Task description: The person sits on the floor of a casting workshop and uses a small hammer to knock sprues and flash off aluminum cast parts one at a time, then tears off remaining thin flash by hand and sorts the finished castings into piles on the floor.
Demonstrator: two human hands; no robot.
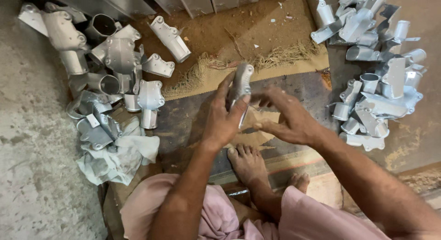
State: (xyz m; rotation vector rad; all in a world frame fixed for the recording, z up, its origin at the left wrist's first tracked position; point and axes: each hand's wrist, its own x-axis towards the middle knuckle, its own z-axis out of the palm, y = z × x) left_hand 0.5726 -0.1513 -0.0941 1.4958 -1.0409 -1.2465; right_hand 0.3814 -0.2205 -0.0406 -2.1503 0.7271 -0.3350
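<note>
My left hand (223, 117) grips a grey cast metal bracket (240, 81), holding it upright above a worn mat. My right hand (287, 118) is just beside it on the right, fingers curled and pinched near the lower part of the bracket; a brownish sheet, maybe sandpaper, shows beneath its fingers, and I cannot tell if it is held. My bare feet (248, 162) rest on the mat below both hands.
A heap of similar grey metal castings (110, 61) lies at the left, with a crumpled whitish cloth (121, 157) by it. Another pile of castings (376, 75) sits at the right. A frayed brown mat (257, 33) covers the floor, with concrete at far left.
</note>
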